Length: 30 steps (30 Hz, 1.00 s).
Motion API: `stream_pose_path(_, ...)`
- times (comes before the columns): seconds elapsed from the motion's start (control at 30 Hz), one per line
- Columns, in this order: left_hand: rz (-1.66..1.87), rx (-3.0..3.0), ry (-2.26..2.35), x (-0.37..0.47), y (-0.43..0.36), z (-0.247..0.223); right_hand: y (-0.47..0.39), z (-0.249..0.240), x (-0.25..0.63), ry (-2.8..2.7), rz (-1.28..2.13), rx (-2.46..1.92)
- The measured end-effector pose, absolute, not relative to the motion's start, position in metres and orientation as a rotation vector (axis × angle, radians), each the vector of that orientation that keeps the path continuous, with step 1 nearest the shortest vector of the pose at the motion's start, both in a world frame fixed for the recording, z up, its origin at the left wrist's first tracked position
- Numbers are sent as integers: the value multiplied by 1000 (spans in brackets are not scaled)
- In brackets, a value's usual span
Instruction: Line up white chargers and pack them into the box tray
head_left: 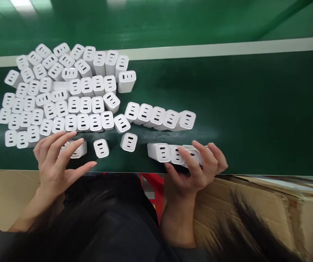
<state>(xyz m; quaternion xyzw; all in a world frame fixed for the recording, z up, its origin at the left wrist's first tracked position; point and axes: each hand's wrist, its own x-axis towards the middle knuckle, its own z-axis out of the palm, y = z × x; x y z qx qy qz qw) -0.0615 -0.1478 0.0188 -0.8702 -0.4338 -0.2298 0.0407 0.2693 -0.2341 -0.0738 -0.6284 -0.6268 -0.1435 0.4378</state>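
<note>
White USB chargers [163, 153] seem mid-gathering: the right hand [200, 171] clasps a row; the left hand [53, 163], spread wide over others, would need to narrow for a grasp.

No lettering, brand, number or sign can be read: not on the white port-faced blocks [129, 142] upon the green table [249, 109], the pale strip [227, 47] along its far side, or the cardboard [216, 211] below its near edge.

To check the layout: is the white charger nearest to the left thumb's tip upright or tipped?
The white charger is upright: its slotted end faces up, with little of its sides showing.
</note>
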Motion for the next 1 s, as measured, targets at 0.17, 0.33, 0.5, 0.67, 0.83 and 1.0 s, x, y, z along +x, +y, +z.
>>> stream_pose_path(0.17,-683,-2661,-1272,-89,-140,23,-236,-73,269,-1531,-341,-1561)
stream_pose_path(0.33,-769,-2645,-1332,-112,-143,18,-238,-47,249,-1565,-336,-1541)
stream_pose_path(0.5,-791,-2612,-1445,-131,-154,12,-224,-4,198,-2010,-22,-1452)
stream_pose_path(0.67,-896,-2525,-1443,-148,-163,7,-207,6,168,-2132,58,-1443)
stream_pose_path(0.83,-982,-2554,-1528,-151,-170,3,-206,-4,156,-2184,85,-1406)
stream_pose_path(1.0,-1100,-2607,-1621,-143,-174,-5,-203,-6,137,-2197,79,-1353)
